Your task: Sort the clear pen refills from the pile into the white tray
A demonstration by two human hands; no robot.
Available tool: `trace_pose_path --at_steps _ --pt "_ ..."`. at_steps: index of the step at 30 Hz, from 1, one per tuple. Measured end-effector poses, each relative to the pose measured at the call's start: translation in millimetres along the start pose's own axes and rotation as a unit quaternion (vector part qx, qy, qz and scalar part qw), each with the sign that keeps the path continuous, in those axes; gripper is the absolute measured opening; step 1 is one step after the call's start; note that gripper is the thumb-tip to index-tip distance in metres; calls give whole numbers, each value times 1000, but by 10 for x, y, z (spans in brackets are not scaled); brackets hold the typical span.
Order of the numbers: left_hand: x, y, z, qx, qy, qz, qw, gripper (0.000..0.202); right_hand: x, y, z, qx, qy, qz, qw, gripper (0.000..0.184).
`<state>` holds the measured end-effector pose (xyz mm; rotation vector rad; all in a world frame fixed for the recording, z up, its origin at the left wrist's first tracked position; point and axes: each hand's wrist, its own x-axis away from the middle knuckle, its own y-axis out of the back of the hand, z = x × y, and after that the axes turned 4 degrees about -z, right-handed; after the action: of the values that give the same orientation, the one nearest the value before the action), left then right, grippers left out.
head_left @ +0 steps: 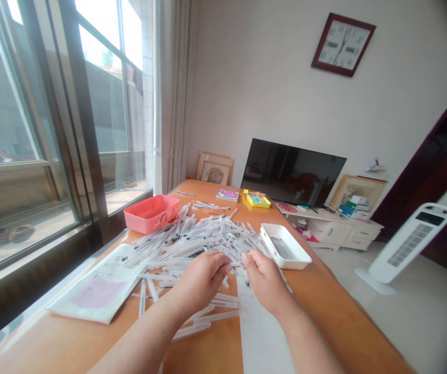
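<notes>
My left hand (208, 274) is closed in a pinch above the near side of a large heap of clear and white pen barrels (208, 234), some with dark tips. Just right of it, my right hand (264, 278) pinches too, thumb and finger pointing toward the left hand. A small gap separates the fingertips. Whatever thin piece they grip blends into the pens behind, so I cannot make it out. Under my right hand lies a long white sheet (260, 327). Beyond that hand, a white tray (301, 255) holds several greyish slim sticks, perhaps refills.
A pink plastic basket (151, 215) stands at the table's left edge, near an open paper booklet (99, 283). Farther back lie a colourful booklet (227, 195) and a yellow box (258, 200). Windows flank the left; a white tower fan (410, 249) stands right.
</notes>
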<state>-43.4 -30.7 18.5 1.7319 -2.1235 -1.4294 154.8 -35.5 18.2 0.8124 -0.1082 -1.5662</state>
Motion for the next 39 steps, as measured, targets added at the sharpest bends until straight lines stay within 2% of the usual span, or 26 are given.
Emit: trace_pose_path --at_steps 7,13,18,25,33,39 --pt "4 10 -7 5 6 -2 1000 26 10 12 25 -15 -7 19 1000 39" --pt "5 -6 -3 -4 -3 -9 1000 24 7 -8 -21 5 -14 14 1000 44" --pt "8 -12 6 -4 0 -14 1000 24 1 -9 -26 -14 0 10 1000 39" --pt "7 -12 11 4 -2 -14 1000 27 -4 4 -30 -22 -30 20 999 45" --pt "2 -25 24 -9 -10 -7 1000 23 1 -11 -24 -21 -1 20 1000 40" --pt "2 -11 6 -4 -2 2 1000 22 -10 -16 -11 -35 -31 23 999 43"
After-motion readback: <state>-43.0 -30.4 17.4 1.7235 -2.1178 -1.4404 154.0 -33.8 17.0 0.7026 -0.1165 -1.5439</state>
